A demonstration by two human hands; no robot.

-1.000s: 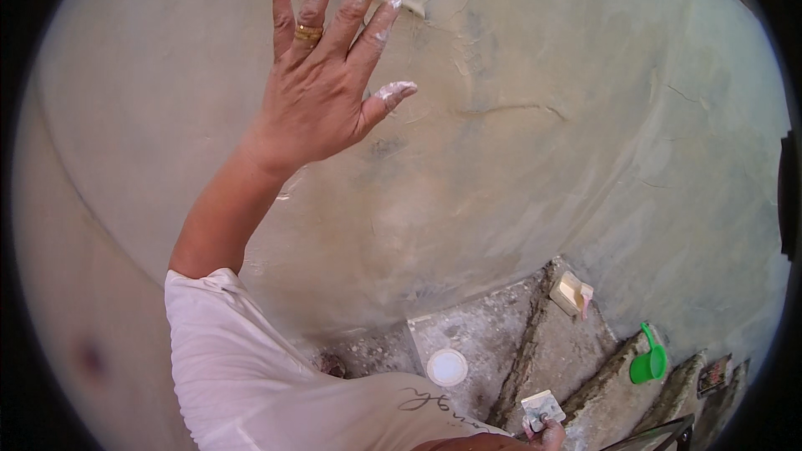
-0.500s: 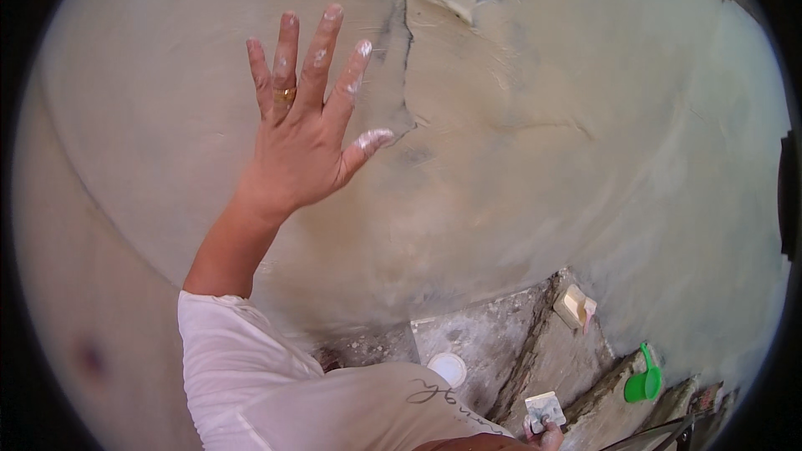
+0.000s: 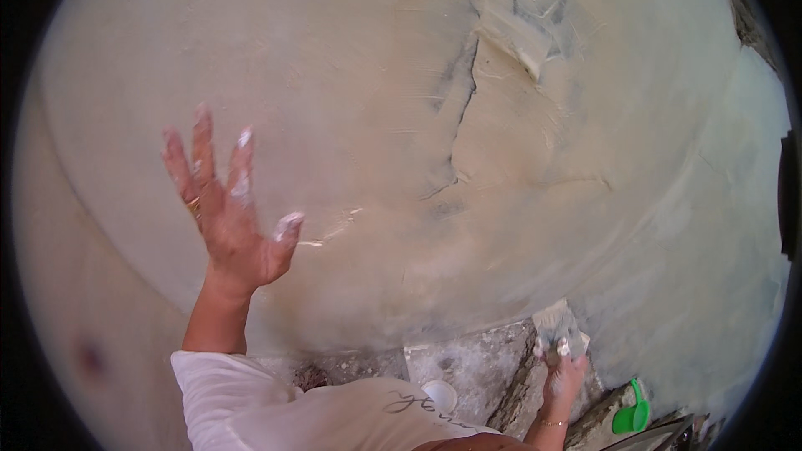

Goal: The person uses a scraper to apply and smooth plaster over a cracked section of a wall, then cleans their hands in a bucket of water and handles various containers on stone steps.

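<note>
My left hand [image 3: 230, 230] is raised in front of a cream plastered wall [image 3: 334, 75]. Its fingers are spread, with white paste on the tips and thumb and a gold ring on one finger. Whether it touches the wall I cannot tell. A thin smear [image 3: 330, 232] shines on the plaster beside the thumb. At the lower right, my right hand [image 3: 564, 380] grips a flat, pale, squarish scraper [image 3: 553, 321], its handle mostly hidden by the fingers. The scraper overlaps a cream block-shaped thing [image 3: 582, 340] on the ledge.
A dark crack [image 3: 466, 113] runs down the wall beside a raised flap of plaster [image 3: 514, 38]. Below are rough stepped ledges [image 3: 516, 392], a round white container [image 3: 440, 396] and a green dipper [image 3: 632, 415]. A dark frame [image 3: 660, 436] crosses the lower right corner.
My left hand has moved down and left, away from the crack. My right hand has moved up with the scraper to the cream block. The view has shifted too.
</note>
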